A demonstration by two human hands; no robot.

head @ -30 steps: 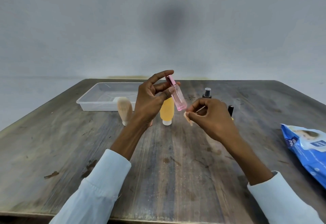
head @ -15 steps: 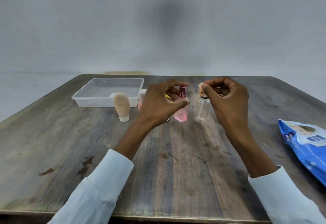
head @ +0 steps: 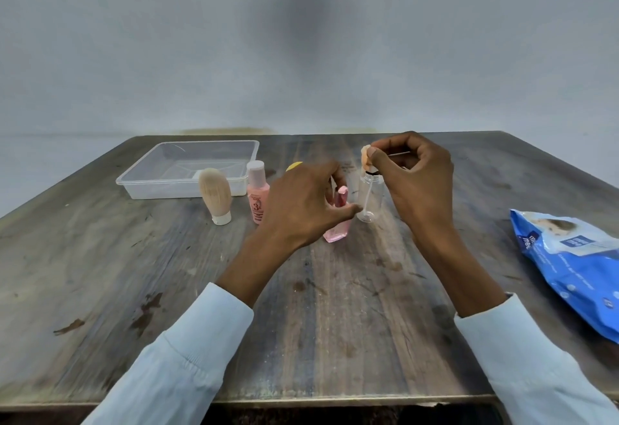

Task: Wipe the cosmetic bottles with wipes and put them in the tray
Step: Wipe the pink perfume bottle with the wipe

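A small pink bottle [head: 336, 232] stands upright on the wooden table [head: 167, 274]. My left hand [head: 301, 205] arches over it, the thumb crossing in front and the fingers loose behind, with a gap showing round the cap. Just to its right stands a clear pump bottle [head: 371, 197]. My right hand [head: 415, 177] pinches a small peach pad [head: 366, 160] on a thin stick and holds the pad against the clear bottle's top. The clear plastic tray [head: 140, 183] sits at the back left.
A tan tube [head: 216, 195] and a pink bottle with a white cap [head: 258, 195] stand in front of the tray. A yellow bottle [head: 294, 166] peeks out behind my left hand. The blue wipes pack [head: 576, 267] lies at the right edge.
My left hand brought the pink bottle down from the air, stood it on the table and loosened its hold. My right hand lifted the peach pad onto the clear bottle's top.
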